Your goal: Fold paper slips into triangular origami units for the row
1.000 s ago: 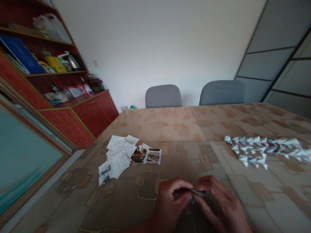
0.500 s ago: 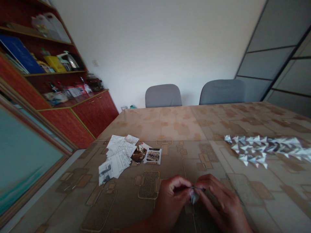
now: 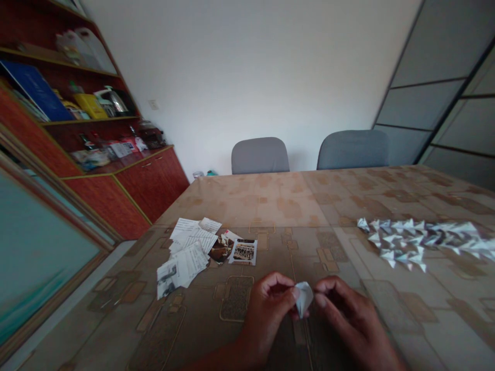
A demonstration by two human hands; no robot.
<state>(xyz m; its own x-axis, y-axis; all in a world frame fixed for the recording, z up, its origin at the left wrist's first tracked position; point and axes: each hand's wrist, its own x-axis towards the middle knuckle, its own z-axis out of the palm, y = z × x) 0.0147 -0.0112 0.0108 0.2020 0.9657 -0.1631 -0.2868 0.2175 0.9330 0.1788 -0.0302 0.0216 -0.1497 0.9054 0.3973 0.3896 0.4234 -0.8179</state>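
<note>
On my feed, the folded paper (image 3: 304,299) sits at the lower centre of the frame, raised above the counter (image 3: 286,206). My left hand (image 3: 270,308) has it in a grip between thumb and fingers at its left edge, probably so that the pale face and its creases stay exposed to the other side. My right hand (image 3: 350,312) waits right beside it, thumb and forefinger drawn close together; I cannot tell whether they touch the paper's edge or pinch anything.

The loose printed slips (image 3: 193,252) overlap at the left of the frame, a picture card (image 3: 243,251) at their right end, I judge within easy left-hand reach. The pointed folded pieces (image 3: 402,239) stand in close rows at the right, perhaps kept apart from the flat ones.

Those rows run to the right edge, where I lose count. The left fingers behind the paper are mostly hidden, both forearms leave the bottom, and the print is illegible.
</note>
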